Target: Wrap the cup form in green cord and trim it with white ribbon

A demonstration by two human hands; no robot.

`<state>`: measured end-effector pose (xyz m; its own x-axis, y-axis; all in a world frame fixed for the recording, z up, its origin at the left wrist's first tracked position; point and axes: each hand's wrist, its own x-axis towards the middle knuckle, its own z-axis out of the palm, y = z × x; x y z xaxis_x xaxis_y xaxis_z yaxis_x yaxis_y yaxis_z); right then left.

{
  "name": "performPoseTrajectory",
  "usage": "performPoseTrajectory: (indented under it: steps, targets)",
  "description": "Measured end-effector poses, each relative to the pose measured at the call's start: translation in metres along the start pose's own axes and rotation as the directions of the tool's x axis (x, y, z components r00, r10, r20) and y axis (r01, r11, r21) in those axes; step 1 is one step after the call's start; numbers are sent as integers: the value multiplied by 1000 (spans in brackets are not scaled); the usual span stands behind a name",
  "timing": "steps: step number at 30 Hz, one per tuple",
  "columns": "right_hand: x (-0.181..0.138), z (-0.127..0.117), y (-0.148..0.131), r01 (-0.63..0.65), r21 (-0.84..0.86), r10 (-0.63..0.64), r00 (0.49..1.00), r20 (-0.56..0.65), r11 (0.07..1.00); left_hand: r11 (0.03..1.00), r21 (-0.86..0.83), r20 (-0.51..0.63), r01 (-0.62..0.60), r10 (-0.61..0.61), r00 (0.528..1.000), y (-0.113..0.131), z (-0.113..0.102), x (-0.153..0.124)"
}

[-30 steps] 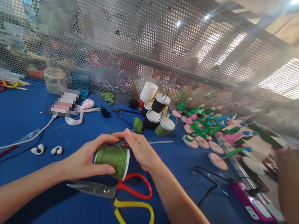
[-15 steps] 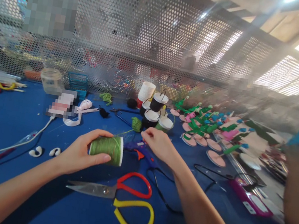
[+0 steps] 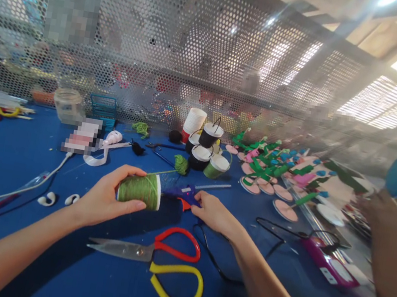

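My left hand grips a small white cup wound with green yarn, held on its side above the table with its white rim to the right. A strand runs from it to a small ball of green yarn. My right hand is closed on the blue glue gun, whose nozzle points left toward the cup's rim. A glue stick juts from behind the gun. Scissors with one red and one yellow handle lie nearer me, blades to the left.
Yarn-wrapped little buckets and a stack of white cups stand behind. Several green craft plants on pink discs fill the right. A magenta power strip lies near another person's arm. Left are a jar and white cable.
My right hand has moved down and right from near the yarn ball and taken hold of the glue gun. The wrapped cup has shifted slightly left and up. The other person's arm has moved left.
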<state>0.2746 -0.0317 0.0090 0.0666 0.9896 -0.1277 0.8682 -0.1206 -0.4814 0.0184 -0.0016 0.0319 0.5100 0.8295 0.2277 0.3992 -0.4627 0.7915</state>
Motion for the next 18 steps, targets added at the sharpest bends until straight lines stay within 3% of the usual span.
performPoseTrajectory:
  steps: [5,9,12,18]
  targets:
    - [-6,-1,-1,-50,178,60,997,-51,983,974,148,-24,-173,178,984,-6,-1,0]
    - [-12,-8,-7,-35,458,83,993,-85,888,950,191,-28,-247,257,966,-11,-3,2]
    - [-21,-13,-17,25,590,84,984,-157,807,951,180,-36,-252,262,964,-13,-4,3]
    - [-42,-13,-39,188,556,-66,970,-232,810,986,81,-56,-145,150,987,-13,-5,5]
